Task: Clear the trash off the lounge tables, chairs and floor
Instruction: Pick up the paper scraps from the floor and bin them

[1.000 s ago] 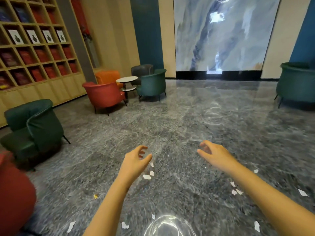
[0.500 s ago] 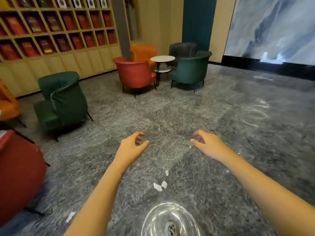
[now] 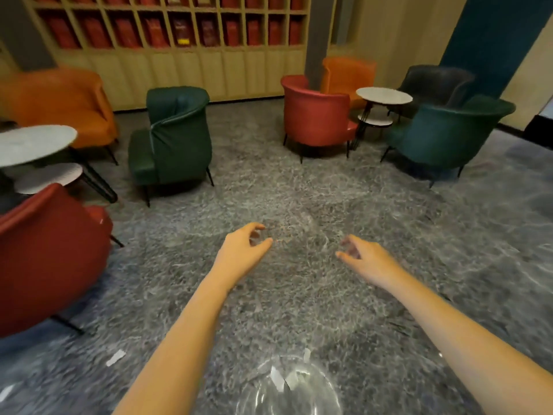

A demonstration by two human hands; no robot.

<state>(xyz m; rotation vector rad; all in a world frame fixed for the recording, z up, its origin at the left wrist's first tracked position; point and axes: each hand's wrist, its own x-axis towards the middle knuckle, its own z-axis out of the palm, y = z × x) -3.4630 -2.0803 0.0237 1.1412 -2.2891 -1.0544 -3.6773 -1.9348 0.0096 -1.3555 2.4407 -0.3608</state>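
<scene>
Both my arms reach forward over the grey marble floor (image 3: 299, 190). My left hand (image 3: 242, 253) hangs with loosely curled fingers and holds nothing. My right hand (image 3: 365, 259) is likewise relaxed and empty. A white paper scrap (image 3: 115, 357) lies on the floor at lower left. Two or three more white paper scraps (image 3: 279, 377) lie near the bottom middle, by a bright light reflection. Another white scrap (image 3: 6, 392) shows at the far left bottom edge. The round white table (image 3: 33, 143) at left and the far round table (image 3: 384, 95) look bare, though blurred.
A red armchair (image 3: 45, 259) stands close at left. A dark green armchair (image 3: 176, 136), an orange armchair (image 3: 65, 103), a red chair (image 3: 317, 115), a teal chair (image 3: 449, 136) and a grey chair (image 3: 434, 82) ring the tables. A shelf wall (image 3: 179, 25) of red books is behind.
The view has swung left: the shelf wall and left table group are now ahead, the marble wall panel is gone. Both hands stay out in front, empty. The floor scraps have slid toward the bottom edge.
</scene>
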